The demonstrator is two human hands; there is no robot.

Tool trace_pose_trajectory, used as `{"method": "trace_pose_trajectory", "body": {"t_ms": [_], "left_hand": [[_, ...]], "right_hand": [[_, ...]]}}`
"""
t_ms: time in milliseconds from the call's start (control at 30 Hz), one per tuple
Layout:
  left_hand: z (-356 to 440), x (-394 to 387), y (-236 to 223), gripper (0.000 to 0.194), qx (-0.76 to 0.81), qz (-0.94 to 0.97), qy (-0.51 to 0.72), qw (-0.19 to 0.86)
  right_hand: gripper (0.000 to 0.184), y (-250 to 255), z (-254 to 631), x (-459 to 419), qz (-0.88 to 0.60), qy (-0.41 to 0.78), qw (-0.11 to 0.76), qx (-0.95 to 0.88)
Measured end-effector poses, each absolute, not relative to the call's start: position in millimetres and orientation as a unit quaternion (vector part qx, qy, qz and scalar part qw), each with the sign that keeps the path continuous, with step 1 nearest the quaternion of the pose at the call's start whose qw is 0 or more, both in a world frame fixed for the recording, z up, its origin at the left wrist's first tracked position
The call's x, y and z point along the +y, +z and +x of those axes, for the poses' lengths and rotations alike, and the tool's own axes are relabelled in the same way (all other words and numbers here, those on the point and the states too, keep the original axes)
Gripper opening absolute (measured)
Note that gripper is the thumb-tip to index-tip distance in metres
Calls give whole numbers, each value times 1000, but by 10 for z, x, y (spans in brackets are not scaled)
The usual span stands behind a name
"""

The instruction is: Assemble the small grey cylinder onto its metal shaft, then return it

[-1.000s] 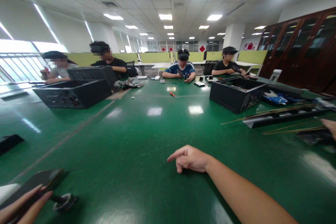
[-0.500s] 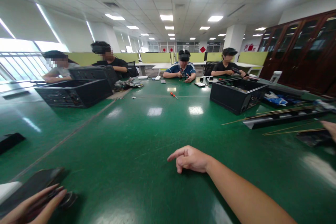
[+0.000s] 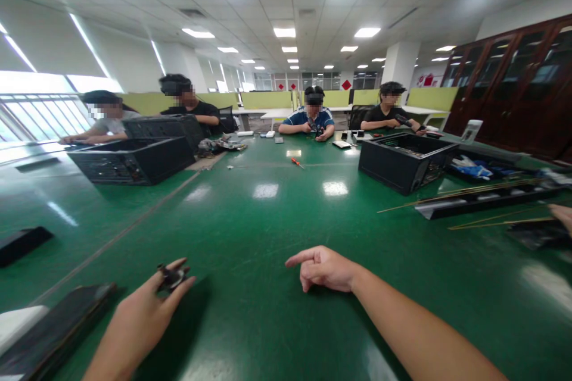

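We grasp small dark part (image 3: 173,278) in fingers of left hand (image 3: 145,312), over surface (image 3: 241,214); long axis unclear. Part lies well left of right hand (image 3: 325,269): index extended, nothing visibly held.

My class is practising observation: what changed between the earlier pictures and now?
The left hand, first at the small dark part near the lower left corner, has taken hold of it and moved it right and forward over the green table. The right hand, black slab and orange screwdriver stayed put.
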State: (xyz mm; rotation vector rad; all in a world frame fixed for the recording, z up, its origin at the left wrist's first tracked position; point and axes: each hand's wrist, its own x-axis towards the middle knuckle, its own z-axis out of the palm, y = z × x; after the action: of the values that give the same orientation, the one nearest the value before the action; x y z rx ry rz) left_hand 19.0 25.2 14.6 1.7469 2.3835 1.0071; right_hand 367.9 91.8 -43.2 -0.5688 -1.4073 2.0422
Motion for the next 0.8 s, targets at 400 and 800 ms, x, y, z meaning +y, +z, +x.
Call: {"method": "trace_pose_trajectory", "body": {"t_ms": [400, 800], "left_hand": [[1758, 1089, -190, 31, 481, 784, 342, 193], [1759, 1117, -298, 27, 492, 753, 353, 259]], "right_hand": [[67, -566, 3834, 1145, -410, 470, 474, -622], [37, -591, 3737, 1164, -427, 426, 437, -667]]}}
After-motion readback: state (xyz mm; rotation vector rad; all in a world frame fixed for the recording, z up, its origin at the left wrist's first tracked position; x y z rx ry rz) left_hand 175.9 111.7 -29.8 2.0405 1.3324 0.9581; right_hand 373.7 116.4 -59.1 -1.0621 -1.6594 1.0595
